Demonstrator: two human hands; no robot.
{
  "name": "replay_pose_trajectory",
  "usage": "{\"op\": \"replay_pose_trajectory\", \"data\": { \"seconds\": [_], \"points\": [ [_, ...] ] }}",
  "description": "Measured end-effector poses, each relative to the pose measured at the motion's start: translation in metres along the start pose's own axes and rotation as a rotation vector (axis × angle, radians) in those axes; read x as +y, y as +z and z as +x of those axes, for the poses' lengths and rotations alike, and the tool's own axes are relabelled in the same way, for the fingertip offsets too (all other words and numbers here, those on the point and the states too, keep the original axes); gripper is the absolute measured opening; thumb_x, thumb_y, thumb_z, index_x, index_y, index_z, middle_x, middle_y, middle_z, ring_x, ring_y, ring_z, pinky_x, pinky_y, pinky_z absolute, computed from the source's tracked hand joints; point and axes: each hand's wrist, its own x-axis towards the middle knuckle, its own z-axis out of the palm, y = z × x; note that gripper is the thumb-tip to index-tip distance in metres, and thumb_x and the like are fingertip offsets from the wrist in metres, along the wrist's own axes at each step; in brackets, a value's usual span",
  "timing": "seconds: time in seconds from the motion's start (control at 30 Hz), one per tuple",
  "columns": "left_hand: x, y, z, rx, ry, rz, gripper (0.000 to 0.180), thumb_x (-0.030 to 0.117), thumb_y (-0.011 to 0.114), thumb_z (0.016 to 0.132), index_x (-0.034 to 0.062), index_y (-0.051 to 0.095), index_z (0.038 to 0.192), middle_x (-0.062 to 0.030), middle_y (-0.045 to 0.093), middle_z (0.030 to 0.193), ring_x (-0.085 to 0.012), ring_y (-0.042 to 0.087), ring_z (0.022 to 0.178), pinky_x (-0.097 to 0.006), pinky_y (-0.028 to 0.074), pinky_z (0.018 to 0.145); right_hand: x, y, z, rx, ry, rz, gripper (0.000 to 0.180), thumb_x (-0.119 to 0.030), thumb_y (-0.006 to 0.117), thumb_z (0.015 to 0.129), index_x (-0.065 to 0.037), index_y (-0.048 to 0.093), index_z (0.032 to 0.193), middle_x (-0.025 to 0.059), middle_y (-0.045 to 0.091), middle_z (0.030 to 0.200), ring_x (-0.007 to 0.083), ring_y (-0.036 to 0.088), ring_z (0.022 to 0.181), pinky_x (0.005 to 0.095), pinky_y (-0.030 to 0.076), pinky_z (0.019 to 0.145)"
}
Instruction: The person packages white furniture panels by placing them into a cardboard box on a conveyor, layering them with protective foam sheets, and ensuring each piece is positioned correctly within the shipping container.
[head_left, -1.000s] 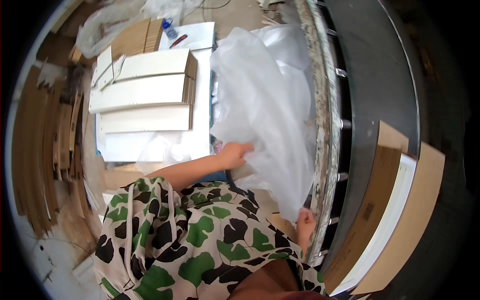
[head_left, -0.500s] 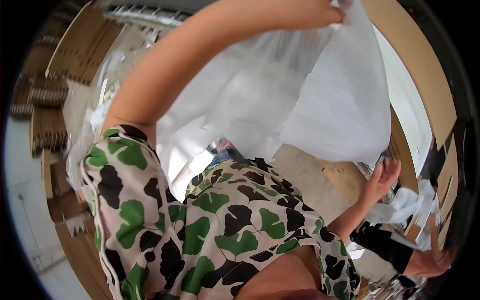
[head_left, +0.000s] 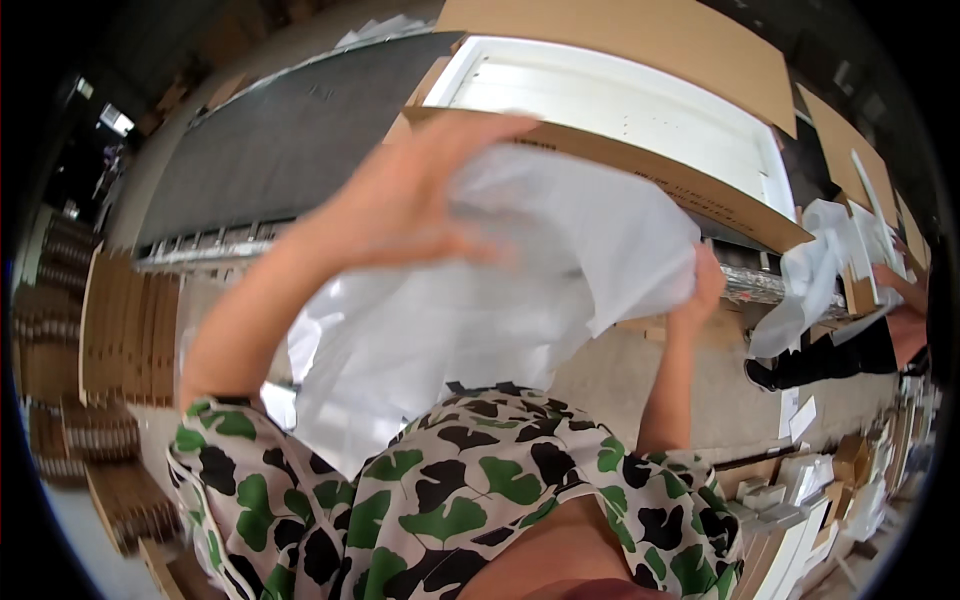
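A thin, translucent white packing sheet (head_left: 620, 225), foam or plastic film, hangs in front of my body and droops toward the floor. My right hand (head_left: 708, 280) is closed on its right edge. Blurred by motion, my left hand (head_left: 425, 190) is raised at the sheet's upper left, thumb and fingers spread wide apart. Whether the left hand touches the sheet is hard to tell. Just beyond the sheet lies an open cardboard carton (head_left: 700, 190) with a white tray-like panel or liner (head_left: 600, 95) inside.
The carton rests on a dark conveyor belt (head_left: 300, 130) with a metal edge. Flattened cardboard stacks (head_left: 130, 330) stand at the left. At the right, a co-worker's arm (head_left: 905, 290) reaches to white sheeting (head_left: 815, 265). Boxes and scraps (head_left: 800, 490) lie at the lower right.
My left hand has come down from the top and opened, away from the sheet's upper edge. My right hand, open before, now grips the sheet. The view has shifted, bringing the carton and conveyor in.
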Motion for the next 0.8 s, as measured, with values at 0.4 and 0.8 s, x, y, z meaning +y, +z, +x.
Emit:
{"op": "replay_pose_trajectory", "data": {
  "seconds": [0.4,0.8],
  "points": [
    [-0.107,0.19,-0.262,-0.388,-0.624,-0.27,0.065,0.028,0.076,0.063,0.0095,0.049,0.119,-0.0229,0.048,0.118,-0.0377,0.052,0.102,-0.038,0.046,0.082,-0.051,-0.26,0.008,0.525,0.849,0.814,0.041,-0.032,0.047,0.089,-0.006,0.047,0.121,0.0037,0.057,0.096,0.0163,0.055,0.083,0.0291,0.046,0.076],
    [-0.151,0.335,-0.141,-0.106,-0.884,-1.018,0.049,0.004,0.045,0.081,0.0074,0.034,0.128,-0.0217,0.058,0.096,-0.0298,0.065,0.068,-0.032,0.052,0.048,-0.157,-0.304,0.046,0.173,0.274,0.509,0.036,-0.025,0.045,0.091,-0.004,0.048,0.12,0.0045,0.056,0.102,0.0124,0.054,0.089,0.0242,0.044,0.078]
  ]
}}
